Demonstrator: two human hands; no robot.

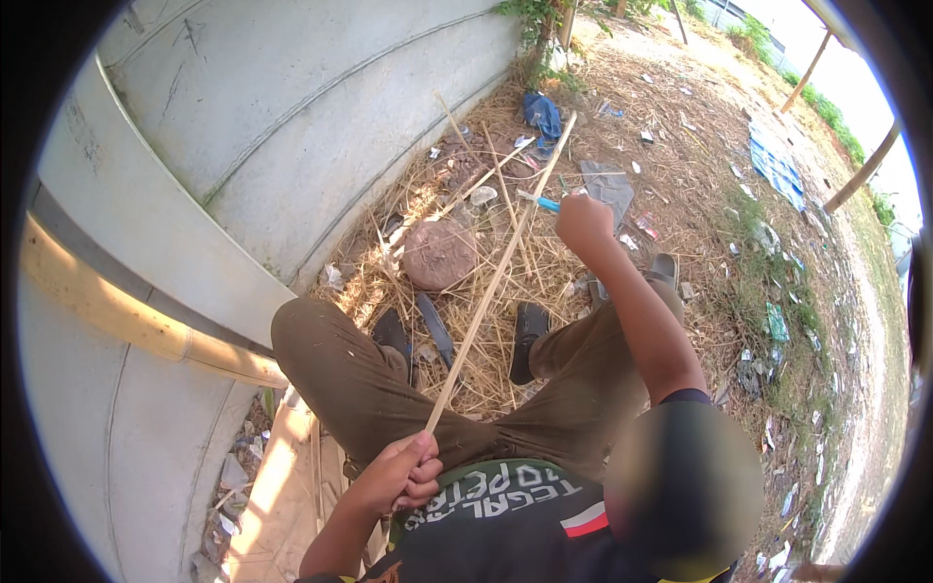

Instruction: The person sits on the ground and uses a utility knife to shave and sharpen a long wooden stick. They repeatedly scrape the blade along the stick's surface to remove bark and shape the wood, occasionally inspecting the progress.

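Note:
My left hand [408, 471] is closed around the near end of a long, pale bamboo strip [484, 299], close to my lap. The strip slants up and away, its far end above the littered ground. Further out, my right hand [586, 225] is closed on a small blue-handled tool [546, 203] shaped like a peeler. Its pale head lies across the strip; whether the edge bites cannot be made out. Between my feet, a dark, flat blade [434, 325] like a machete's rests on the straw beside a round wooden block [439, 255].
A pale panel wall [360, 107] curves along the left, with a thick bamboo pole [146, 316] beside it. Thin bamboo strips [505, 199] and straw cover the ground ahead. A blue cloth [542, 115] and a grey sheet [608, 194] lie farther off. Wooden posts [863, 167] stand at right.

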